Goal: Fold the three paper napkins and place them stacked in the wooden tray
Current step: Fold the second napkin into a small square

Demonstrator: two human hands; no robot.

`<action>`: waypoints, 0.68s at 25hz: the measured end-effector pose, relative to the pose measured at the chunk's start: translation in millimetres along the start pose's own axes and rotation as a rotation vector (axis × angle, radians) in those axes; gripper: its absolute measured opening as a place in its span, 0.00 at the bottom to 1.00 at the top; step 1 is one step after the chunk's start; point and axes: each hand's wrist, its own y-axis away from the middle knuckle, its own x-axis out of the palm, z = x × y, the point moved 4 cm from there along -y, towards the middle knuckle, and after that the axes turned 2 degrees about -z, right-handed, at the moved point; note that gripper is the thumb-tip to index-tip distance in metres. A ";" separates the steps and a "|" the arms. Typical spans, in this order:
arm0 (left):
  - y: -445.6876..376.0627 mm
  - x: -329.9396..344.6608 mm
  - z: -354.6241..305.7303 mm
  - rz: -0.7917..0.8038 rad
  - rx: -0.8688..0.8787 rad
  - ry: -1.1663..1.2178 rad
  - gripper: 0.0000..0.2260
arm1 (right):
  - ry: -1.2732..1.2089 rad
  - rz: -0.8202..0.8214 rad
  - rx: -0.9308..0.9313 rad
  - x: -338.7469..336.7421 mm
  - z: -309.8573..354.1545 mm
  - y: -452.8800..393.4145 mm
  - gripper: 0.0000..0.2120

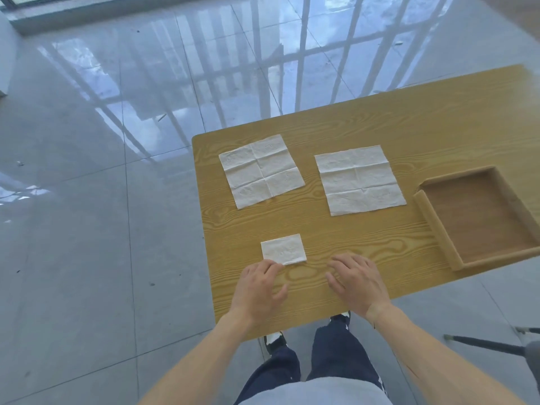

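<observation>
A small folded white napkin [283,249] lies near the table's front left. My left hand [258,289] rests just below it, fingertips touching its near left corner, holding nothing. My right hand [356,282] lies flat on the table to the right of the folded napkin, fingers apart, apart from the paper. Two unfolded napkins lie flat farther back: one at the left [261,170], one at the middle [359,179]. The wooden tray [438,226] sits at the table's right edge with nothing in it.
The wooden table [365,235] has its left edge close to the napkins and its near edge under my wrists. Shiny tiled floor surrounds it. A grey chair leg [485,344] sticks out at the lower right.
</observation>
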 end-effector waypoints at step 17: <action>-134.9 0.8 -98.4 0.158 -0.088 -0.067 0.15 | 0.081 0.352 0.027 -58.5 -155.8 -68.9 0.18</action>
